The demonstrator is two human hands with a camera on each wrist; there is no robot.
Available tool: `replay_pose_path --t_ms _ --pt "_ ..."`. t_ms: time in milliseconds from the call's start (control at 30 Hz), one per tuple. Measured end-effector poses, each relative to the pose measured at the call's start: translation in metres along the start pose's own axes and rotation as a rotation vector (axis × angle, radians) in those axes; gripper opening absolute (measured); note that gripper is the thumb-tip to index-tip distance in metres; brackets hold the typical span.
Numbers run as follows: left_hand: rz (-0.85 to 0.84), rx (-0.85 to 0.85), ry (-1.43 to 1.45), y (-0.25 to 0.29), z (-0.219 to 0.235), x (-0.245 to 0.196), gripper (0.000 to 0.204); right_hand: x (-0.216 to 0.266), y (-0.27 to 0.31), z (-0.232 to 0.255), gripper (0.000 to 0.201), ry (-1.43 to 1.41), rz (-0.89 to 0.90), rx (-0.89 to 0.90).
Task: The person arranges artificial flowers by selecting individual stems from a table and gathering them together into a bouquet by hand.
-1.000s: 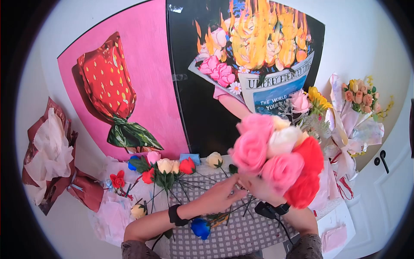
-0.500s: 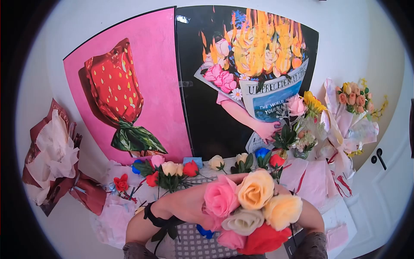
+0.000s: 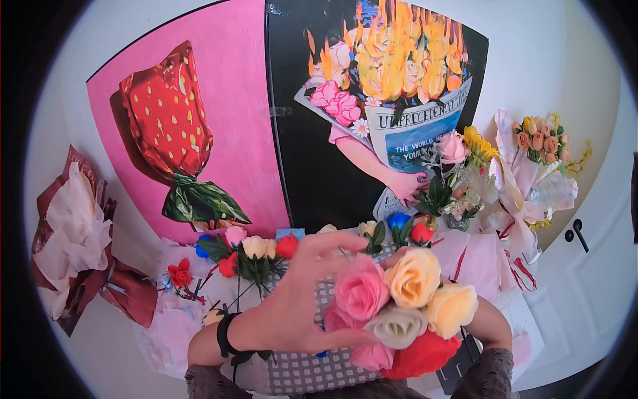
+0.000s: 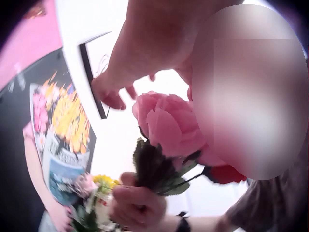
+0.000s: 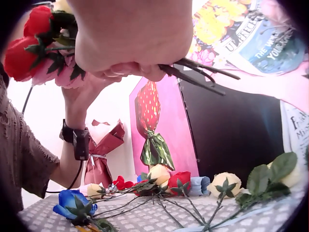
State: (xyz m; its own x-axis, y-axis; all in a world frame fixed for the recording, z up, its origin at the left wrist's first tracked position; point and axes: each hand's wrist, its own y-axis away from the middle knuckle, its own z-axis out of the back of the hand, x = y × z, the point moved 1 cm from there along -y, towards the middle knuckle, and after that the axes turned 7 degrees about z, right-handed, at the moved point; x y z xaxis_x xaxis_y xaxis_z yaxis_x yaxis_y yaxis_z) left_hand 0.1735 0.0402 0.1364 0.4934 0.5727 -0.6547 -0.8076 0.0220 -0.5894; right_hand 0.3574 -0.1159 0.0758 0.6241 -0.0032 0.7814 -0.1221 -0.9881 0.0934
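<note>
A bunch of artificial roses, with pink roses, peach roses, a whitish rose and a red rose, is held up over the table with its blooms tilted toward the head camera. My right hand grips the bunch's stems, whose dark ends stick out past the fist. In the head view the blooms mostly hide that hand. At the left side of the blooms, my left hand has its fingers spread and loosely bent, close around the pink roses.
Loose roses lie along the table's back, including red roses and cream roses. A blue rose lies on the grey patterned cloth. Wrapped bouquets stand at right, dark red wrapping at left.
The bunch has tipped so its blooms face the head camera, and it sits lower. My left hand has gone from near the stems, past behind the blooms, to their left side.
</note>
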Motion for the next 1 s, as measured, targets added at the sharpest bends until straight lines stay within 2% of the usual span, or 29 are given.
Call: replay_pose_path --t_ms 33,67,100,133,167,233,267,300,367,400,500,567,600,633,700,733,767,800,867,900,967,1000 --pt "-0.291 -0.145 -0.486 0.002 0.002 -0.005 0.061 -0.002 -0.009 0.009 0.058 -0.061 -0.077 0.031" --pt "-0.227 -0.236 -0.293 0.005 -0.007 -0.007 0.036 -0.002 -0.006 0.012 0.058 -0.063 -0.077 0.029" --pt "-0.226 -0.234 -0.291 0.004 -0.005 -0.010 0.036 0.000 -0.001 0.011 0.056 -0.312 -0.094 0.119" --pt "-0.313 -0.130 -0.516 0.004 -0.002 -0.016 0.033 0.004 0.004 0.003 0.055 -0.562 -0.110 0.208" --pt "-0.397 -0.023 -0.738 0.004 -0.002 -0.021 0.030 0.007 0.008 -0.004 0.055 -0.564 -0.110 0.203" --pt "-0.337 -0.039 -0.776 0.004 -0.001 -0.028 0.032 0.015 0.015 -0.026 0.045 0.538 0.153 -0.066" --pt "-0.277 -0.054 -0.817 0.004 -0.001 -0.030 0.035 0.026 0.029 -0.064 0.038 0.296 0.138 -0.269" --pt "-0.271 -0.050 -0.813 0.003 -0.002 -0.029 0.035 0.032 0.016 -0.040 0.038 0.291 0.132 -0.272" --pt "-0.260 -0.035 -0.814 0.003 -0.003 -0.029 0.045 0.033 -0.023 0.033 0.041 0.876 0.214 0.473" --pt "-0.257 -0.032 -0.812 0.003 -0.005 -0.028 0.045 0.027 -0.033 0.051 0.041 0.873 0.213 0.472" --pt "-0.232 -0.036 -0.832 0.001 -0.010 -0.025 0.051 0.000 -0.049 0.090 0.044 -0.056 -0.420 0.534" --pt "-0.210 -0.052 -0.834 -0.002 -0.013 -0.023 0.056 -0.020 -0.048 0.107 0.046 -0.698 -0.812 0.515" --pt "-0.206 -0.051 -0.832 -0.002 -0.014 -0.021 0.056 -0.028 -0.032 0.115 0.043 -0.666 -0.482 0.344" --pt "-0.209 -0.034 -0.819 -0.002 -0.017 -0.019 0.057 -0.030 -0.032 0.122 0.043 -0.670 -0.485 0.342" --pt "-0.209 -0.017 -0.804 -0.004 -0.020 -0.017 0.058 -0.022 -0.034 0.108 0.037 -0.501 -0.561 0.264" --pt "-0.160 0.008 -0.816 -0.005 -0.021 -0.017 0.058 -0.037 -0.050 0.164 0.033 -0.182 -0.233 0.368" --pt "-0.110 0.033 -0.827 -0.005 -0.022 -0.018 0.058 -0.039 -0.043 0.155 0.035 -0.053 0.050 0.311" --pt "-0.101 0.034 -0.823 -0.008 -0.018 -0.021 0.058 -0.034 -0.039 0.142 0.034 0.054 0.068 0.290" --pt "0.003 0.204 -0.659 -0.018 -0.006 -0.028 0.056 -0.029 -0.034 0.128 0.033 0.157 0.077 0.271" --pt "0.012 0.202 -0.656 -0.022 -0.003 -0.030 0.056 -0.028 -0.031 0.124 0.033 0.260 0.089 0.272" --pt "0.133 0.260 -0.706 -0.026 0.001 -0.031 0.058 -0.027 -0.025 0.117 0.034 0.466 0.114 0.273" --pt "0.071 0.208 -0.791 -0.023 -0.002 -0.024 0.056 -0.026 -0.022 0.114 0.034 0.569 0.128 0.273"
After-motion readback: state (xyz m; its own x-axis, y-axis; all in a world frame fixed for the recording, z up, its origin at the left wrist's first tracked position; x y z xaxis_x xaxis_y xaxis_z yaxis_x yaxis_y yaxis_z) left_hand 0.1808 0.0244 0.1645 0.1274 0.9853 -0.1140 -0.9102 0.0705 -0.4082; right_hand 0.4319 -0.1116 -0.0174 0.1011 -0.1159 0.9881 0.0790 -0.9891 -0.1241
